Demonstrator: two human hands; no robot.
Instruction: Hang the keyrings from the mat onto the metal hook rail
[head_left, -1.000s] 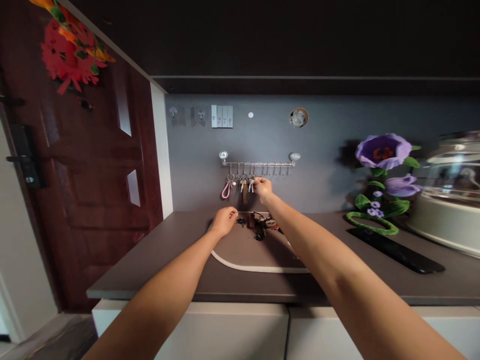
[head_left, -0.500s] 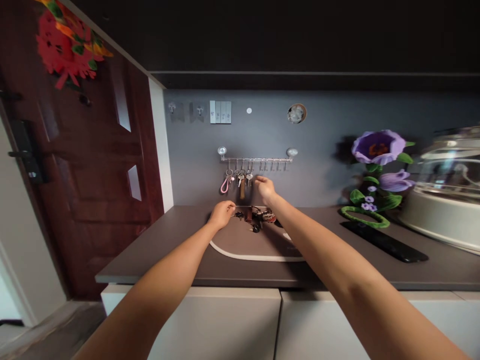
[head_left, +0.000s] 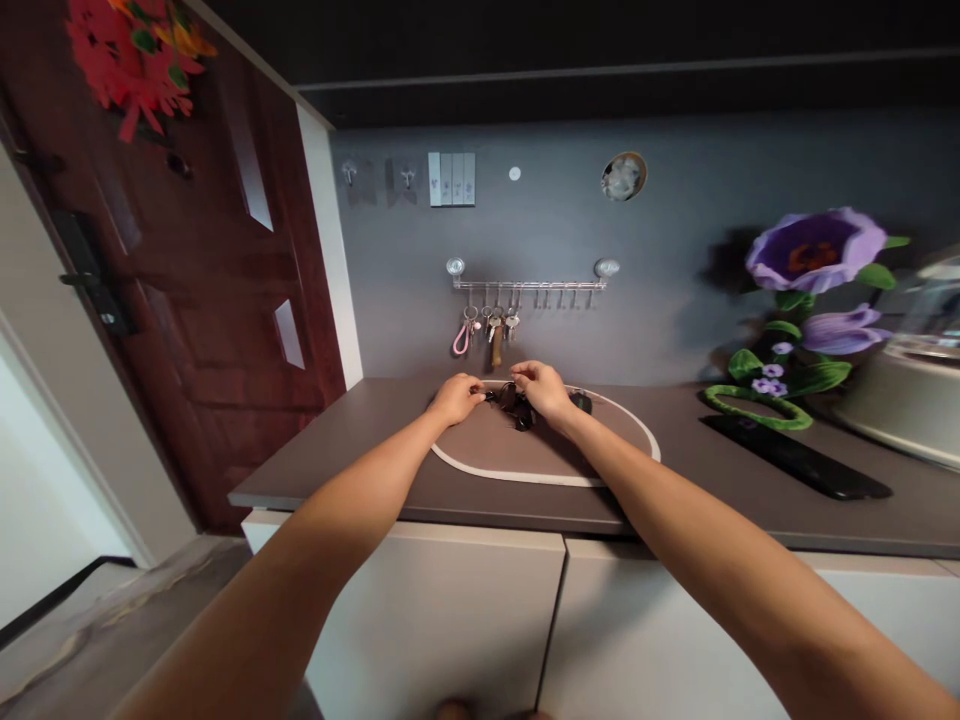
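A bunch of dark keys and fobs (head_left: pixel 521 418) lies on an oval brown mat (head_left: pixel 480 474) with a pale rim, between my two hands. My left hand (head_left: pixel 456 399) is at the left of the bunch, its thumb and fingers pinched by a small black piece; whether they grip it is unclear. Over the right side of the bunch is my right hand (head_left: pixel 546 392), fingertips curled together at the keys, their contact partly hidden. Behind, several hung keys (head_left: pixel 494 330), one with a pink loop strap (head_left: pixel 461 339), hang from the left hooks of a clear rail (head_left: pixel 529 287).
On the right of the counter (head_left: pixel 330 440) are a long black object (head_left: pixel 795 458), purple fabric flowers (head_left: pixel 817 255) and a white rounded appliance (head_left: pixel 904 405). A dark shelf (head_left: pixel 600 60) overhangs the counter. A red-brown door (head_left: pixel 202 330) stands at left.
My right hand has come down from beside the rail's hung keys to the bunch on the mat. My left hand has moved slightly closer to the bunch. The view has tilted downward.
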